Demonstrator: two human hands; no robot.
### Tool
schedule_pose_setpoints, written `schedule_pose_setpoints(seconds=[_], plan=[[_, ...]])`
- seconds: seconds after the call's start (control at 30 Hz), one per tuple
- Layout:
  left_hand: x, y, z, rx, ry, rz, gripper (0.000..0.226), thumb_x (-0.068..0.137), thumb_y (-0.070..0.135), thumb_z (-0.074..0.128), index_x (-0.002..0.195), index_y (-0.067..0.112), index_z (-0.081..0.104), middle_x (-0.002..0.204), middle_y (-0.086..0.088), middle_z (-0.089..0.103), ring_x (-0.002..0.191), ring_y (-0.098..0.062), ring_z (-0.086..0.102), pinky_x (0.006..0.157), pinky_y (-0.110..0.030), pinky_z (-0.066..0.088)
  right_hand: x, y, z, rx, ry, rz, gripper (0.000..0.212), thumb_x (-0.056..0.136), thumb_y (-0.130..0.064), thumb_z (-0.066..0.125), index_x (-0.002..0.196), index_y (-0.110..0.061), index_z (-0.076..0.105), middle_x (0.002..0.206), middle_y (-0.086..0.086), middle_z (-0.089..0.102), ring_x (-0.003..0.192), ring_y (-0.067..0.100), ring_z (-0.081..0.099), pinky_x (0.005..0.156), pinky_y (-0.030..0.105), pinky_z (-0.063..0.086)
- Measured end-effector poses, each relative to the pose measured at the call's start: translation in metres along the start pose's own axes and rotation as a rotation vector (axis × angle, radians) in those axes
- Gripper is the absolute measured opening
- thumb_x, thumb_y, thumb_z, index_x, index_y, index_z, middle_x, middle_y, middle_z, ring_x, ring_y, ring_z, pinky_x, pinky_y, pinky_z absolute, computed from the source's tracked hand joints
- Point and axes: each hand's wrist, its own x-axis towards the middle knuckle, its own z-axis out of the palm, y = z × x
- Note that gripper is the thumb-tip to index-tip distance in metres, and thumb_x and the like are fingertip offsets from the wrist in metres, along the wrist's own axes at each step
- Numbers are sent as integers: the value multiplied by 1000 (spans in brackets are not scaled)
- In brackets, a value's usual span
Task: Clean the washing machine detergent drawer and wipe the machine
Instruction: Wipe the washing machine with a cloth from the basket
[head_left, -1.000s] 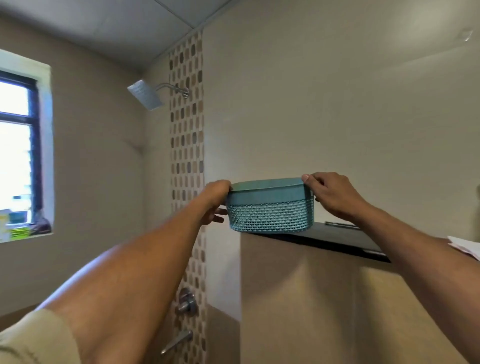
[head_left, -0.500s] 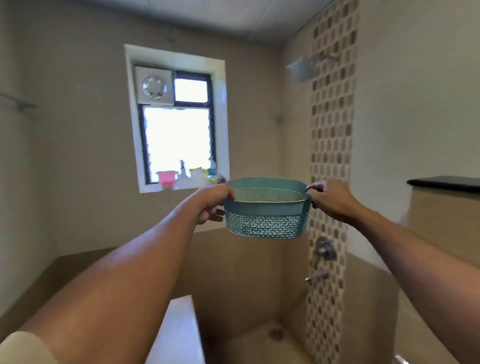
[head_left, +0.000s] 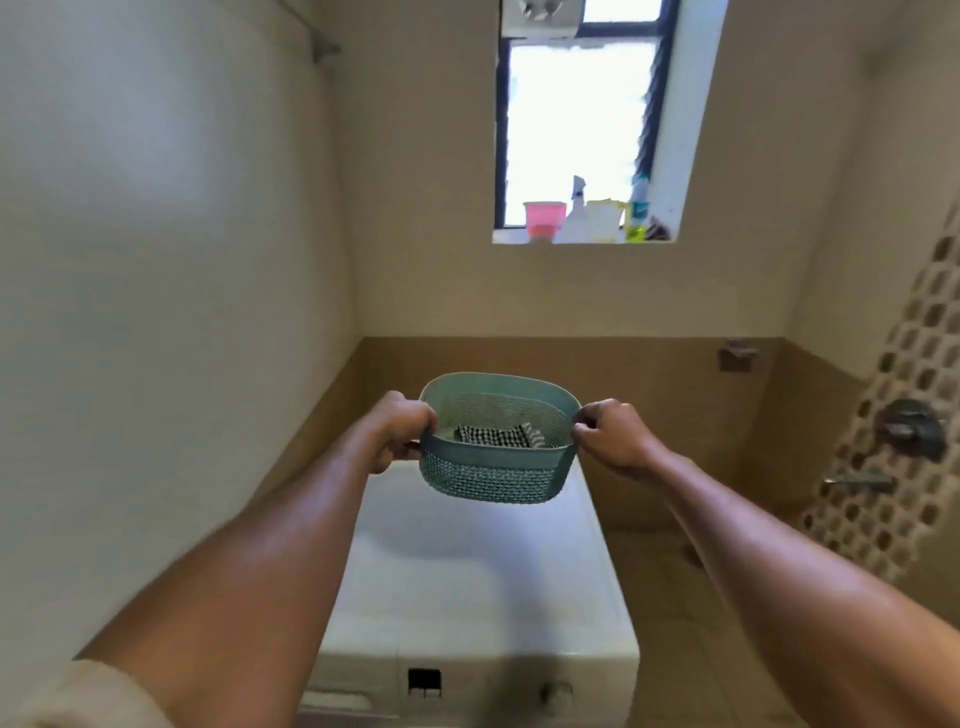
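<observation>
I hold a teal perforated plastic basket in the air above the back of the white washing machine. My left hand grips its left rim and my right hand pinches its right rim. Inside the basket lies a black-and-white checked cloth. The machine's front panel shows at the bottom, with the detergent drawer front, a small dark display and a knob. The rest of the machine's front is out of view.
A white wall runs close along the machine's left side. A window sill on the far wall holds a pink tub and several bottles. Shower taps sit on the mosaic strip at right, with tiled floor beside the machine.
The basket came off the dark ledge at right and swung left with my view. It is now lower, over the washing machine, and tilted enough that the cloth inside shows.
</observation>
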Motion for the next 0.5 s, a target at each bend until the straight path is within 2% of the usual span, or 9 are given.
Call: schedule_pose_setpoints(seconds=[0.07,0.17,0.23,0.3,0.37,0.43,0.5], plan=[[16,-33,0,-26,20,-59,33,83,-3,59,115,-1,58,118,-19,64,104,-32,67,85,-45,62,7,8,41,26,-52,21,24,89,-12,54,94,-5,77,85,8,72,78,21,65,67,30,49],[34,-75,13,-57,12,-130,15,87,-9,55,96,2,60,113,-19,65,107,-33,66,92,-47,59,10,30,90,16,-104,79,21,88,-11,53,84,-4,73,81,13,70,71,23,58,56,32,39],[54,-100,28,-51,-7,-176,12,90,-9,55,96,0,60,111,-20,65,106,-33,66,92,-48,59,18,50,116,-2,-118,119,18,86,-10,53,71,-12,64,76,11,65,70,25,55,54,33,34],[72,-122,43,-47,-28,-203,13,90,-9,54,98,1,58,110,-21,64,105,-34,65,92,-52,59,27,69,136,-8,-127,157,23,85,-8,54,64,-18,56,72,8,59,69,24,52,49,25,33],[92,-139,56,-39,-35,-216,14,87,-4,59,100,0,58,107,-19,64,99,-32,64,90,-53,58,40,87,153,-7,-143,190,16,84,-8,54,72,-13,63,73,7,60,68,23,53,45,16,31],[110,-155,66,-26,-44,-219,22,80,6,65,100,1,58,103,-18,64,95,-31,64,88,-53,57,51,100,167,-8,-163,208,15,84,-10,54,83,-6,68,74,7,63,68,23,57,45,19,31],[129,-170,73,-15,-36,-240,30,72,13,66,101,5,59,104,-16,64,99,-32,65,90,-54,58,60,111,180,-5,-186,209,16,84,-11,54,85,-7,69,72,6,64,66,22,58,45,20,32]])
